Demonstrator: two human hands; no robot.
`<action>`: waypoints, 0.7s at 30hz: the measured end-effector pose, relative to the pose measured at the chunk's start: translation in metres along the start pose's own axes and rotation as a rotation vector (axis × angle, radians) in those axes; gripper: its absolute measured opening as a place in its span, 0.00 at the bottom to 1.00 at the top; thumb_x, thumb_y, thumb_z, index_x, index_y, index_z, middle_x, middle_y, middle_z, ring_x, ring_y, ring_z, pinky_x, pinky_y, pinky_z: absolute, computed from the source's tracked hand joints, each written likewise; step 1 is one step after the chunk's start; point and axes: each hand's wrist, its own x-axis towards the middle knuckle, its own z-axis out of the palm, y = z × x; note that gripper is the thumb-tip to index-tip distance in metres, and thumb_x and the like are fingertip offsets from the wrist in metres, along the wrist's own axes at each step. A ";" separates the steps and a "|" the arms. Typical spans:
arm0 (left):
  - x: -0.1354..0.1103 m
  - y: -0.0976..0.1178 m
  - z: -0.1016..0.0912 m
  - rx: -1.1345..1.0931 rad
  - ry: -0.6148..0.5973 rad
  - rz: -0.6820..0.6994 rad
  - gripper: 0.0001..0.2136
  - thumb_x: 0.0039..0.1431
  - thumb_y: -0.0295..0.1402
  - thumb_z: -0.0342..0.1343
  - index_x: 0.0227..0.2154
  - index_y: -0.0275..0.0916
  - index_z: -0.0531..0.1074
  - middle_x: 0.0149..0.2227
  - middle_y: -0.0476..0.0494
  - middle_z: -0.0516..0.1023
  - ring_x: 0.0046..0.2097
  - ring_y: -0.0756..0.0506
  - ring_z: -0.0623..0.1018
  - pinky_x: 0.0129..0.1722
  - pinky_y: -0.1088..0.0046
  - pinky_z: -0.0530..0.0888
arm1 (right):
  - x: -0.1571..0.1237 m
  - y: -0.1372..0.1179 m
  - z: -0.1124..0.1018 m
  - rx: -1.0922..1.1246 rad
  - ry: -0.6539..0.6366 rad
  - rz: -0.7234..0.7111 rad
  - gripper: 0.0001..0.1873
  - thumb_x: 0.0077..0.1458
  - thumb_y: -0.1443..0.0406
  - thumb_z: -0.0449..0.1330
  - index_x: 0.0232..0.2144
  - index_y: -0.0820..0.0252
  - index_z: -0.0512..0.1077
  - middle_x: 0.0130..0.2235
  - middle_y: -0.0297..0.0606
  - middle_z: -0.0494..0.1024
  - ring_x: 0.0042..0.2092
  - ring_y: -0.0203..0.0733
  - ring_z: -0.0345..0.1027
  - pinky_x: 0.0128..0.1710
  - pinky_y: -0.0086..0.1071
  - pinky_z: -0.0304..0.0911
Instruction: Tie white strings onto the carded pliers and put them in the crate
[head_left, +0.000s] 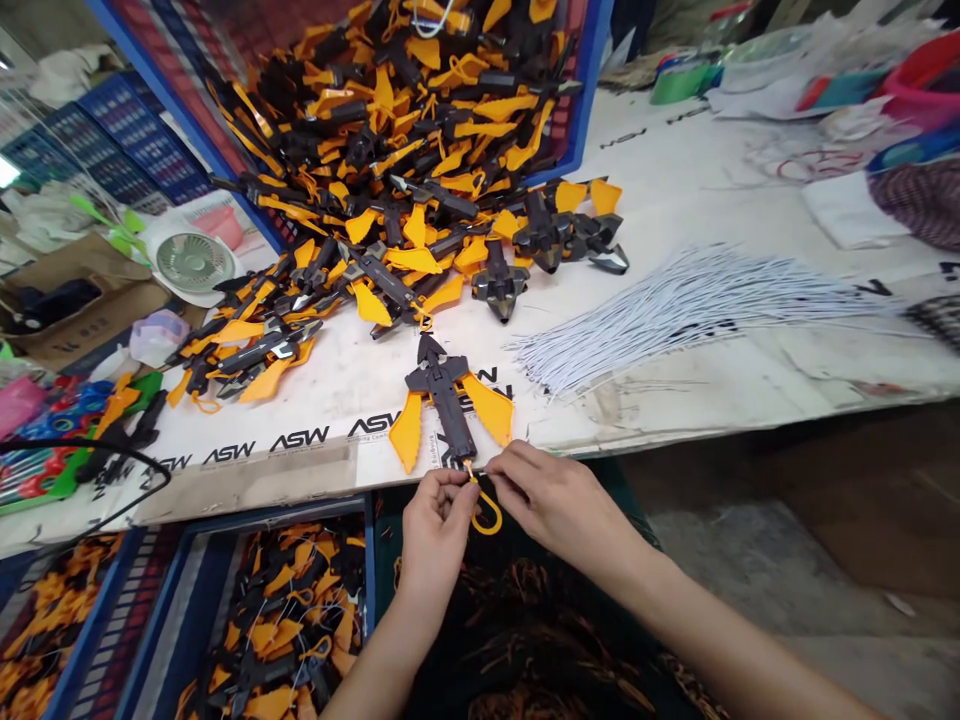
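Observation:
My left hand (433,530) and my right hand (559,500) meet just off the table's near edge, their fingertips pinching a small yellow plastic loop (486,514). A thin yellow strand runs up from the loop toward the end of a dark grey plastic toy sword (444,410) with yellow blade-like wings (491,408), lying flat on the white table top (322,400) just beyond my fingers. Several similar grey and yellow plastic pieces (382,170) lie heaped further back.
A bundle of thin white strings (675,320) lies on the table to the right. A blue crate (277,620) of grey and yellow pieces stands below the near edge on the left. A small white fan (193,262), cardboard box (75,295) and stacked blue crates (112,140) stand beyond the left side.

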 end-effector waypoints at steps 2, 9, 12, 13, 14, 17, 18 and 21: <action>0.000 -0.003 -0.001 0.015 0.010 0.001 0.16 0.53 0.43 0.62 0.38 0.37 0.73 0.25 0.49 0.75 0.27 0.50 0.73 0.29 0.75 0.67 | 0.002 -0.002 0.004 -0.084 0.007 0.006 0.11 0.63 0.70 0.50 0.35 0.59 0.72 0.33 0.39 0.74 0.31 0.40 0.70 0.31 0.31 0.63; 0.001 -0.001 -0.003 0.054 0.017 0.004 0.16 0.53 0.44 0.61 0.38 0.37 0.75 0.25 0.49 0.76 0.28 0.49 0.73 0.30 0.75 0.67 | 0.008 -0.005 0.013 -0.032 -0.001 0.020 0.08 0.62 0.71 0.53 0.34 0.60 0.72 0.33 0.36 0.73 0.32 0.39 0.70 0.31 0.30 0.60; 0.002 0.000 -0.003 0.064 -0.005 0.010 0.16 0.54 0.43 0.61 0.39 0.36 0.74 0.25 0.49 0.76 0.29 0.49 0.74 0.31 0.75 0.67 | 0.007 -0.004 0.014 0.043 -0.010 0.044 0.07 0.62 0.71 0.54 0.36 0.60 0.72 0.34 0.36 0.73 0.33 0.38 0.70 0.32 0.30 0.61; 0.002 0.000 -0.003 0.065 -0.013 0.014 0.15 0.54 0.42 0.60 0.39 0.36 0.74 0.25 0.48 0.76 0.29 0.49 0.74 0.31 0.75 0.67 | 0.007 -0.004 0.014 0.052 -0.010 0.053 0.07 0.62 0.71 0.54 0.36 0.60 0.72 0.34 0.36 0.73 0.33 0.38 0.71 0.33 0.30 0.61; 0.002 0.000 -0.003 0.064 -0.018 0.018 0.15 0.55 0.42 0.60 0.40 0.36 0.74 0.25 0.48 0.76 0.29 0.49 0.74 0.31 0.75 0.68 | 0.007 -0.004 0.015 0.053 -0.009 0.061 0.07 0.62 0.71 0.54 0.36 0.60 0.72 0.34 0.36 0.73 0.33 0.39 0.71 0.33 0.30 0.61; 0.003 0.001 -0.005 0.057 -0.020 0.031 0.14 0.55 0.41 0.60 0.39 0.36 0.74 0.25 0.49 0.75 0.29 0.49 0.73 0.31 0.75 0.68 | 0.008 -0.004 0.016 0.079 -0.006 0.086 0.07 0.62 0.71 0.53 0.36 0.60 0.71 0.35 0.38 0.74 0.33 0.41 0.71 0.33 0.32 0.63; 0.003 0.001 -0.005 0.052 -0.026 0.038 0.14 0.56 0.41 0.59 0.39 0.36 0.73 0.25 0.49 0.75 0.29 0.49 0.73 0.30 0.76 0.68 | 0.009 -0.004 0.016 0.109 -0.002 0.092 0.07 0.63 0.71 0.52 0.37 0.60 0.70 0.35 0.39 0.74 0.34 0.41 0.72 0.34 0.32 0.64; 0.004 0.002 -0.006 0.036 -0.057 0.060 0.15 0.58 0.44 0.57 0.39 0.36 0.72 0.26 0.49 0.75 0.27 0.51 0.72 0.29 0.77 0.68 | 0.007 -0.003 0.016 0.199 0.027 0.098 0.08 0.63 0.71 0.50 0.41 0.60 0.67 0.38 0.40 0.77 0.36 0.42 0.74 0.35 0.32 0.66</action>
